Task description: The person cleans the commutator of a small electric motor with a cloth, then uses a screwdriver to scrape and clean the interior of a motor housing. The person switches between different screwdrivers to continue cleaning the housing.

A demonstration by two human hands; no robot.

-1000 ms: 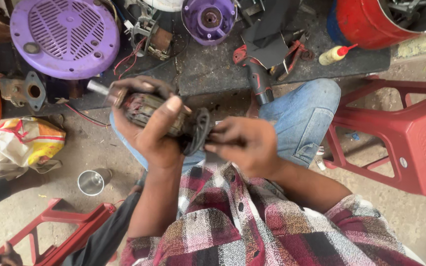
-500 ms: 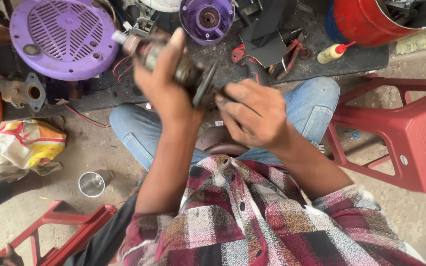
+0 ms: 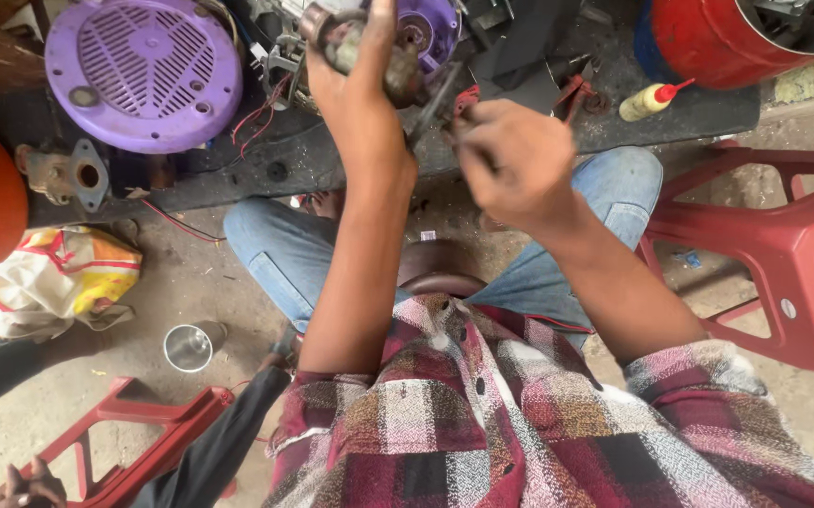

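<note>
My left hand [image 3: 355, 75] is raised toward the workbench and grips a grimy metal motor part [image 3: 336, 33] with a short shaft at its left end. My right hand [image 3: 510, 155] is closed just right of it, at the part's dark end plate [image 3: 430, 99], fingers curled around something thin that I cannot make out. Both forearms reach out from plaid sleeves over my blue-jeaned knees.
A dark workbench [image 3: 350, 155] carries a purple fan cover [image 3: 143, 71], a purple motor housing [image 3: 430, 23], a rusty flanged fitting [image 3: 73, 174], loose wires and a small yellow glue bottle [image 3: 651, 99]. Red plastic stools [image 3: 783, 254] stand right and lower left. A metal cup [image 3: 188, 348] and a crumpled bag [image 3: 49, 282] lie on the floor.
Both hands have lifted the motor part from lap height up and forward to the bench edge. My right hand has stayed at the part's right end.
</note>
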